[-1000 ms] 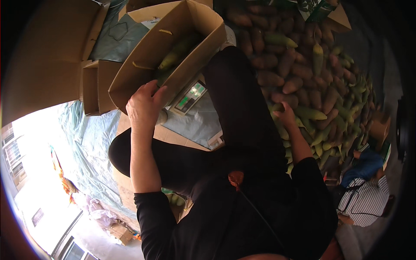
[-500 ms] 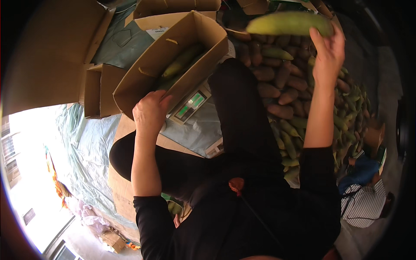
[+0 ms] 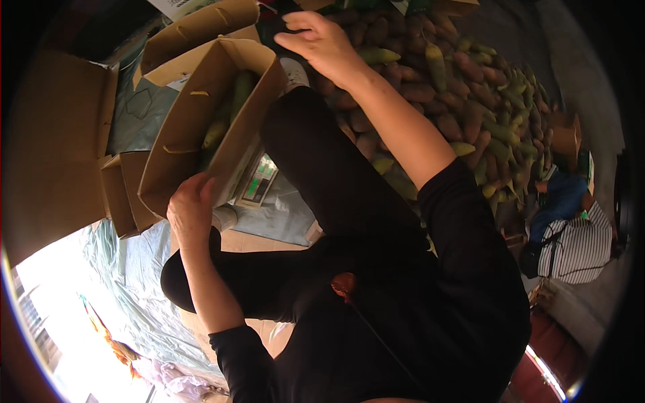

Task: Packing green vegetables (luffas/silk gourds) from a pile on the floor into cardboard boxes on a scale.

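Observation:
My left hand is closed on the near edge of a long, open cardboard box with yellow rope handles. Inside the box lie long green radishes, a darker green radish at the far end and a paler radish closer to me; shadow hides the bottom. Just beyond the box's far right corner, my right hand is raised, holding nothing, with fingers apart. Against the box's right side sits a scale with a green-lit display.
A pile of brownish-red roots and green radishes spreads to the right. A second long box stands behind, a small box at left. My bent knee is beside the scale. At far right is another person in a striped top.
My right hand has moved left from over the pile toward the box, and the large green radish has left it. My left hand stays at the box edge. The view has shifted.

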